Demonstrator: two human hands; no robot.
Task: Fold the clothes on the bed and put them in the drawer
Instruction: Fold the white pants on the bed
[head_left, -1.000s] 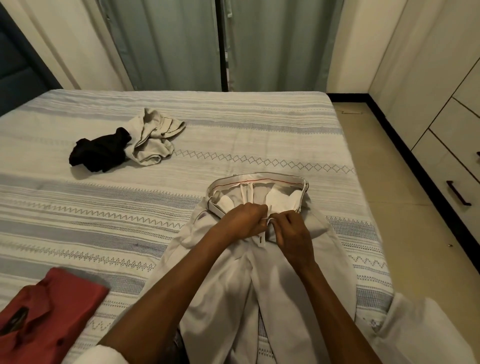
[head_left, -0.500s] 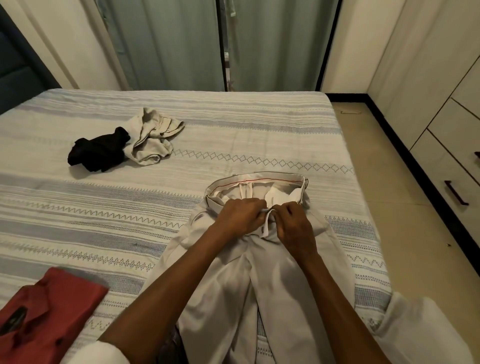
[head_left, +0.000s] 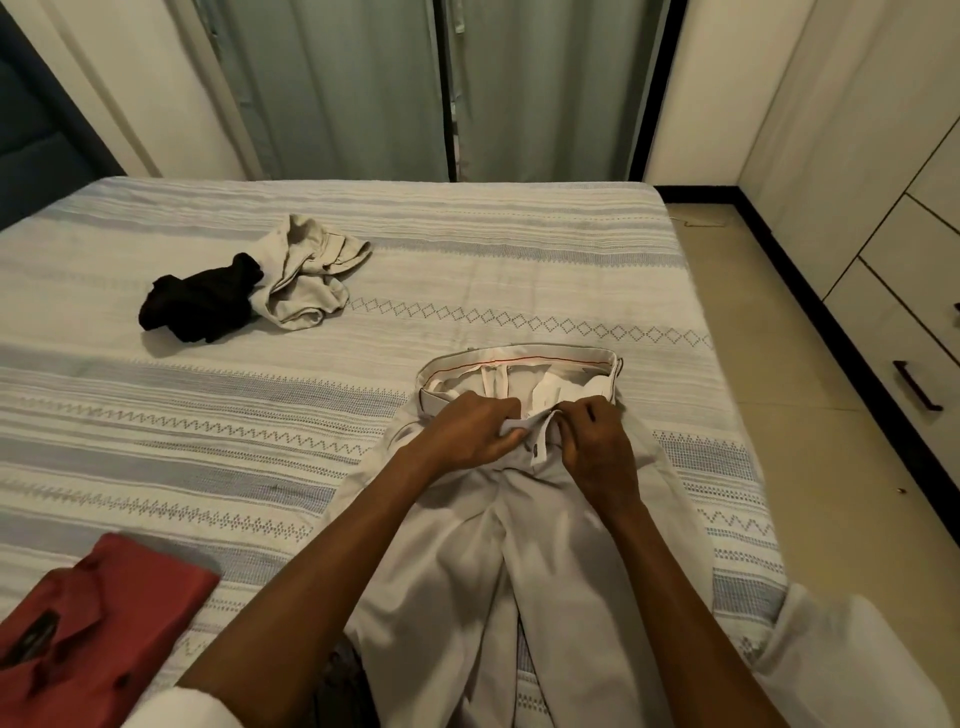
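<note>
Light beige trousers (head_left: 467, 571) lie lengthwise on the striped bed (head_left: 156, 415), waistband away from me and open. My left hand (head_left: 467, 431) pinches the left flap of the fly at the waistband. My right hand (head_left: 597, 441) grips the right flap beside it, fingers curled over the cloth. The two hands sit close together over the fly. A red folded shirt (head_left: 93, 623) lies at the near left. A crumpled black garment (head_left: 200, 301) and a crumpled beige garment (head_left: 306, 280) lie further back on the left.
A wardrobe with drawers (head_left: 904, 332) and dark handles stands along the right wall, across a strip of tiled floor (head_left: 810, 415). Grey curtains (head_left: 441, 88) hang behind the bed. A dark blue headboard (head_left: 31, 135) is at far left.
Both hands have stayed at the fly of the trousers, working the flaps together with small shifts. The other clothes have not moved.
</note>
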